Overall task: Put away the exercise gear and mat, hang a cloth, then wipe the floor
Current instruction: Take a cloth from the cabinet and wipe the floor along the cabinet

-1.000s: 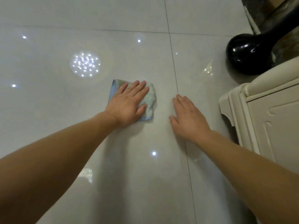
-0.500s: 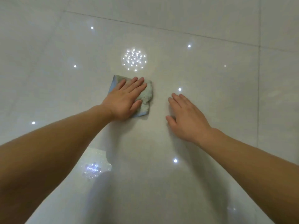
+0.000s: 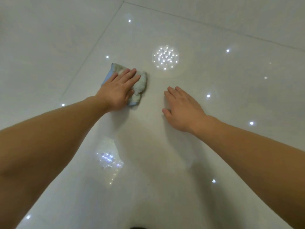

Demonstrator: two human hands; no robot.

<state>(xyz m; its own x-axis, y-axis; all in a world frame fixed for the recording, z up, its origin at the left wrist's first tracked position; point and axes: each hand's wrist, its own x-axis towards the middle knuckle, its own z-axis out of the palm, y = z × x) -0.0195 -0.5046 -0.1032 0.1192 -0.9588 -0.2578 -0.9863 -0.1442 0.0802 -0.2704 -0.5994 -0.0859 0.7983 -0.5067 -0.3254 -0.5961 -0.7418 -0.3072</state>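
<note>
The left hand [image 3: 118, 90] pressed flat, fingers spread, on the folded cloth [image 3: 140, 85] just beside a grout line [image 3: 92, 48], while the right hand [image 3: 182, 109] lay flat and released on bare glossy floor [image 3: 231, 90].

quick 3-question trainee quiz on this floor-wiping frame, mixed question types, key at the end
1. Which hand presses the cloth on the floor?
2. True or false: the right hand holds a second cloth.
3. Multiple choice: the cloth's edge trim is A) red, B) light blue, C) black.

Key:
1. The left hand, flat on top of it.
2. False; it lies open and empty, palm down on the tile.
3. B.
</note>
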